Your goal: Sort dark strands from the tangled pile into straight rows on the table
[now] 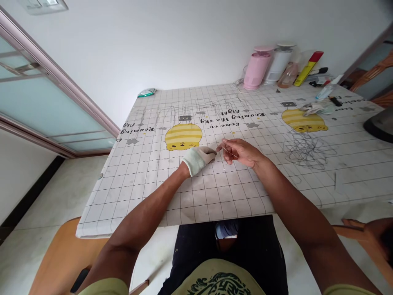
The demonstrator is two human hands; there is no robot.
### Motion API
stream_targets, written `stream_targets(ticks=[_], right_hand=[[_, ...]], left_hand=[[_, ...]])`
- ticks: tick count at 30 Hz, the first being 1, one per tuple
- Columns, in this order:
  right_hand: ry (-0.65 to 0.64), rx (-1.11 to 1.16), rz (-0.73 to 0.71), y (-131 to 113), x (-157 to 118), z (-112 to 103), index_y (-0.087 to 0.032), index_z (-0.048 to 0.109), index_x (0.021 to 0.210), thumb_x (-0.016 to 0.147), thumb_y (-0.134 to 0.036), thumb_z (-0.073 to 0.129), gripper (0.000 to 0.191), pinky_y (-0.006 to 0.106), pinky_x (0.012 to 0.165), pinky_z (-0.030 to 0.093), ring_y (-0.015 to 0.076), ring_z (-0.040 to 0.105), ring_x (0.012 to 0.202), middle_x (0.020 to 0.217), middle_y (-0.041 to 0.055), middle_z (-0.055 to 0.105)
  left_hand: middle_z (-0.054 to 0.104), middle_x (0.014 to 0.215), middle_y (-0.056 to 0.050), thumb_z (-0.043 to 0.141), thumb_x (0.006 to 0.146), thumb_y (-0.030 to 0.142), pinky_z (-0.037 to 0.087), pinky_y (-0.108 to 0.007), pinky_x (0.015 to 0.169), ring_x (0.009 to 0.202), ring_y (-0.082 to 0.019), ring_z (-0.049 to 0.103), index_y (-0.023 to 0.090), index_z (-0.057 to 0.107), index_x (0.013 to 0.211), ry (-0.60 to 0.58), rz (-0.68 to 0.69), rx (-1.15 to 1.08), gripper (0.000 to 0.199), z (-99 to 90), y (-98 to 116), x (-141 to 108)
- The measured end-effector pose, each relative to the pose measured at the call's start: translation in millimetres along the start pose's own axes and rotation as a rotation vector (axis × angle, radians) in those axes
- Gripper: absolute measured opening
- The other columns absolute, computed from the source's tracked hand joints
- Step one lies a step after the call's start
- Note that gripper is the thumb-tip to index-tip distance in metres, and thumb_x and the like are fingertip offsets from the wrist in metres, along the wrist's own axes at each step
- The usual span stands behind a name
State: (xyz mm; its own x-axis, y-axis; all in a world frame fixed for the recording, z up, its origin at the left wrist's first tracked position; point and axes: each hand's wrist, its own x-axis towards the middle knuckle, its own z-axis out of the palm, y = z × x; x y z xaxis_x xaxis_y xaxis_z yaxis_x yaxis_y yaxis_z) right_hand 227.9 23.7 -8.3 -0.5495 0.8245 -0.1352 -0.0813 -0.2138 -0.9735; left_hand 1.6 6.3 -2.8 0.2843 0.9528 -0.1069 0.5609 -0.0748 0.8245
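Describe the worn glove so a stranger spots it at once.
Start at the table's grid-patterned cover. Toward its near edge, the left hand wears the pale glove, its greenish cuff circling the wrist. It stands out because the right hand beside it is bare.

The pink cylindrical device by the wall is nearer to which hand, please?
Right. The bare right hand is in front of the pink cylindrical device, slightly to its left; the left hand, in a pale fabric glove, is farther off to the left.
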Motion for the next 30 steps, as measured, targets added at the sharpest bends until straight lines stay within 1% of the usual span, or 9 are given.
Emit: stream_targets(ticks=[3,6,10,13,15,18,21,25,30], right_hand=[[0.082,-0.016,-0.121,-2.5,-2.4,-1.9,-0.017,0.084,0.105,0.096,-0.062,0.076,0.047,0.034,0.071,0.059,0.022,0.073,0.08,0.092,0.0108,0.079],[0.057,-0.054,-0.209,-1.1,-2.6,1.7,-0.022,0.085,0.112,0.092,-0.05,0.084,0.035,0.042,0.101,0.058,0.0266,0.073,0.115,0.124,0.0111,0.08],[0.026,-0.079,-0.235,6.1,1.3,12.2,-0.026,0.088,0.109,0.092,-0.047,0.085,0.027,0.045,0.115,0.052,0.0279,0.069,0.129,0.133,0.0076,0.079],[0.141,-0.085,-0.304,9.7,4.3,16.3,-0.027,0.089,0.103,0.092,-0.046,0.085,0.022,0.043,0.108,0.057,0.0263,0.074,0.117,0.117,0.006,0.083],[0.222,-0.137,-0.369,8.7,3.8,16.2,-0.027,0.089,0.102,0.094,-0.046,0.084,0.021,0.043,0.1,0.06,0.0251,0.076,0.103,0.102,0.0051,0.083],[0.359,-0.366,-0.492,3.9,-0.9,14.7,-0.028,0.088,0.102,0.097,-0.045,0.08,0.019,0.041,0.086,0.061,0.0228,0.074,0.086,0.086,0.0034,0.079],[0.478,-0.694,-0.654,2.2,-5.2,14.1,-0.028,0.086,0.1,0.102,-0.038,0.073,0.017,0.039,0.075,0.057,0.0219,0.069,0.079,0.084,0.0035,0.075],[0.455,-0.949,-0.779,10.9,-3.8,14.9,-0.028,0.083,0.104,0.106,-0.028,0.063,0.02,0.036,0.065,0.051,0.0206,0.065,0.077,0.086,0.0045,0.07],[0.413,-1.078,-0.822,21.9,0.2,18.6,-0.024,0.08,0.106,0.107,-0.021,0.06,0.02,0.033,0.062,0.049,0.018,0.062,0.072,0.086,0.004,0.065]], left_hand=[[0.079,0.082,-0.004,0.068,0.092,0.021,0.056,-0.029,0.072,0.074,-0.017,0.069,0.018,0.082,0.094,-0.049,-0.074,-0.301,0.015,0.3,4.0,-3.0],[0.079,0.081,-0.006,0.072,0.091,0.016,0.059,-0.031,0.076,0.072,-0.016,0.07,0.014,0.08,0.095,-0.114,-0.06,-0.5,0.009,2.1,1.4,-4.8],[0.079,0.083,-0.009,0.08,0.09,0.023,0.061,-0.036,0.08,0.07,-0.016,0.072,0.011,0.078,0.095,-0.187,-0.018,-0.656,0.014,7.2,-4.1,-4.7],[0.081,0.086,-0.011,0.08,0.09,0.025,0.062,-0.037,0.084,0.074,-0.018,0.075,0.01,0.078,0.097,-0.193,-0.057,-0.691,0.017,10.4,-2.8,-4.9],[0.082,0.093,-0.012,0.076,0.093,0.025,0.062,-0.037,0.09,0.083,-0.02,0.077,0.011,0.078,0.1,-0.125,-0.088,-0.659,0.015,8.9,-0.3,-5.7],[0.083,0.102,-0.011,0.065,0.1,0.028,0.063,-0.036,0.097,0.094,-0.021,0.079,0.015,0.078,0.103,0.023,-0.089,-0.652,0.019,-1.6,1.7,-5.9],[0.083,0.108,-0.013,0.061,0.103,0.036,0.063,-0.038,0.098,0.099,-0.022,0.079,0.016,0.077,0.106,0.094,-0.057,-0.743,0.026,-16.0,2.1,-4.6],[0.082,0.108,-0.014,0.063,0.102,0.046,0.063,-0.038,0.098,0.099,-0.023,0.078,0.015,0.077,0.109,0.076,-0.036,-0.697,0.034,-22.8,8.8,-7.0],[0.081,0.093,-0.003,0.071,0.092,0.034,0.058,-0.03,0.091,0.095,-0.022,0.075,0.022,0.081,0.12,0.061,0.01,-0.198,0.032,-7.7,21.7,-14.4]])
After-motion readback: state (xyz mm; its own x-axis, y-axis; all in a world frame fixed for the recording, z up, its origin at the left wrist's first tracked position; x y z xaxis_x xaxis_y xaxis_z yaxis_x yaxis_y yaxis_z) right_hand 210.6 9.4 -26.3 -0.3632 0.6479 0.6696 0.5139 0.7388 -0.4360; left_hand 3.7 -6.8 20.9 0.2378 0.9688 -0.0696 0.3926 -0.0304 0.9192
